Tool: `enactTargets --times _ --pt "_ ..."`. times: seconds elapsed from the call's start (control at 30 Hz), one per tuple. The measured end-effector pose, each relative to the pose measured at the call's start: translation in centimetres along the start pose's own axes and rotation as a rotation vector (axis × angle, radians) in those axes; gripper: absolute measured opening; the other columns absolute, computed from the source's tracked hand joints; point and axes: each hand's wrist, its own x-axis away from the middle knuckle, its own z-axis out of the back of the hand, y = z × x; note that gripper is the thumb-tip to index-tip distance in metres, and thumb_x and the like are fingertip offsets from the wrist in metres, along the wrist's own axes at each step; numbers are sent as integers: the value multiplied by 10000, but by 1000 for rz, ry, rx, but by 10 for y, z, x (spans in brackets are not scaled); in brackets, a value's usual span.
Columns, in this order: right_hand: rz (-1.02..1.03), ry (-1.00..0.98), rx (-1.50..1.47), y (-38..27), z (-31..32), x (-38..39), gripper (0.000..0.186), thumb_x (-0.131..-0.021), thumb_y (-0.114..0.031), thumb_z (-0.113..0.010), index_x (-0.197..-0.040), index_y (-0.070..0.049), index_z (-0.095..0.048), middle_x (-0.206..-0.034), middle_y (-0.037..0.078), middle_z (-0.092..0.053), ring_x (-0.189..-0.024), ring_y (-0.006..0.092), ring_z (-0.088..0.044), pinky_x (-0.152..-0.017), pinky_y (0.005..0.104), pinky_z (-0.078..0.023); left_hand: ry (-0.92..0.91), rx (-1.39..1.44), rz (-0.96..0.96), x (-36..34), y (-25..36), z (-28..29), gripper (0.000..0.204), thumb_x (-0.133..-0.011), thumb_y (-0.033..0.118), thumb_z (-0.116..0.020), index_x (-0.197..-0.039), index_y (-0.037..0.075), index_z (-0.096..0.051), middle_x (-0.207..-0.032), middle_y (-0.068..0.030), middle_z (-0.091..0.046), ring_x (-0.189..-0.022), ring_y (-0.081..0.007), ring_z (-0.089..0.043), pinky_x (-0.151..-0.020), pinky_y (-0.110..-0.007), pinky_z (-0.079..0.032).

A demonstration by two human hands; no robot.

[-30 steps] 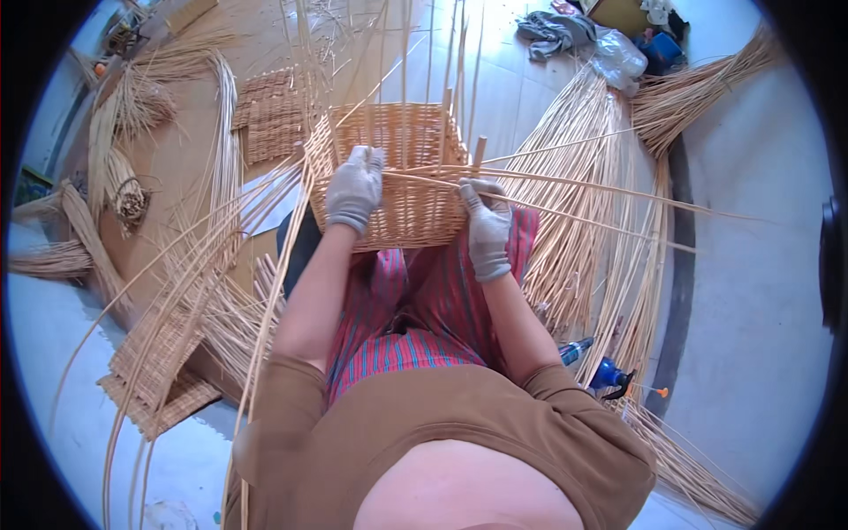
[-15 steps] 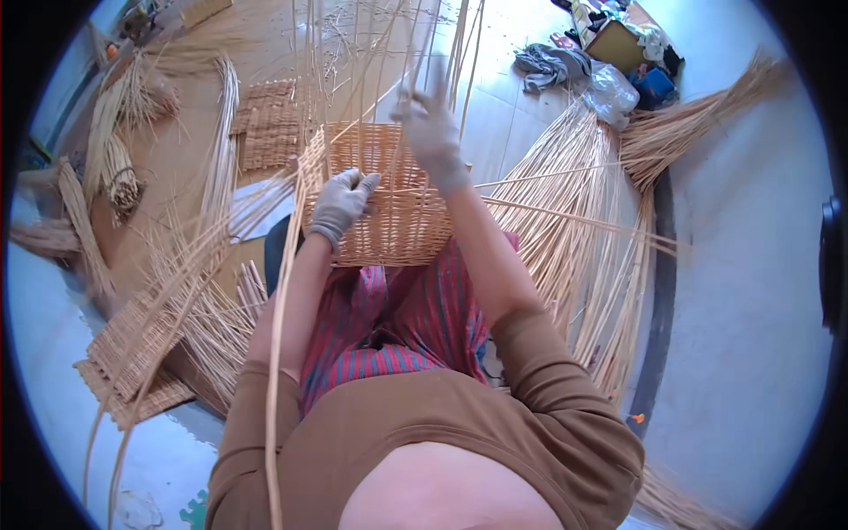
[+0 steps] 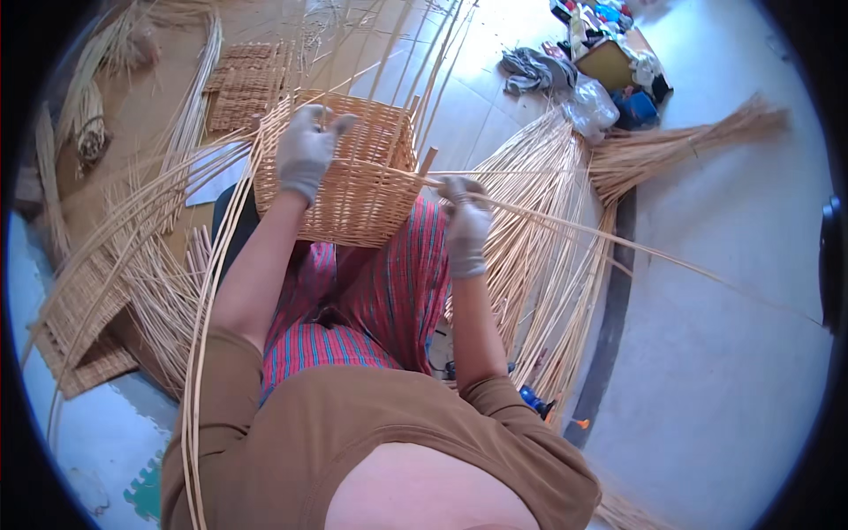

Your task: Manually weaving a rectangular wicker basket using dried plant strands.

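A half-woven wicker basket (image 3: 353, 208) rests on my lap, its upright stakes rising past the top of the view. My left hand (image 3: 305, 155), in a pale work glove, grips the basket's near wall towards the left, thumb pointing right. Beyond the basket's right corner, where a short wooden peg (image 3: 427, 162) sticks up, my right hand (image 3: 465, 228) is closed around long willow strands (image 3: 565, 223). These run from the corner out to the right. More loose strands (image 3: 168, 181) trail from the basket's left side, some bending down past my left arm.
A large fan of loose canes (image 3: 530, 212) lies on the floor at right, beside a tied bundle (image 3: 680, 150). Woven panels (image 3: 243, 84) lie at far left and lower left. Grey cloth (image 3: 534, 69), a plastic bag (image 3: 590, 108) and a box (image 3: 605, 64) sit at far right.
My right hand has come down from the upright stakes to the strands at the basket's right corner. My left hand has moved higher on the wall. The basket has turned, showing its right side.
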Motion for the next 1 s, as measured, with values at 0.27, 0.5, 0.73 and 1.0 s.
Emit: enactTargets --times 0.27,0.5,0.73,1.0 --pt "333 169 178 -16 16 -20 115 -1000 -77 -723 -1005 -57 -610 -961 74 -733 -801 152 -706 -663 250 -541 -586 -49 -62 23 4 -76 393 -1079 410 -582 -1255 71 -672 -1168 -172 -745 -1055 -318 -726 -908 -436 -573" --pt "495 -189 222 -86 -73 -120 302 -1076 -169 -560 -1359 -95 -488 -987 120 -739 -932 228 -720 -871 379 -579 -490 -172 -8 28 8 -82 588 -1055 518 -573 -1460 93 -610 -1354 -177 -694 -1263 -370 -651 -1037 -447 -529" --pt "311 121 -81 4 31 -91 251 -1119 -86 -394 -1362 -143 -422 -751 8 -532 -710 121 -557 -905 478 -585 -110 -195 -343 49 23 -61 729 -998 465 -659 -1604 131 -429 -1258 -144 -704 -1150 -359 -687 -1071 -463 -505" --pt "259 99 -219 -11 28 -66 475 -995 65 -421 -1444 -87 -453 -724 -3 -493 -661 118 -542 -700 398 -629 -299 -156 -756 50 -8 -93 1003 -900 412 -753 -1690 97 -221 -1115 -124 -698 -1122 -341 -662 -1120 -486 -418"
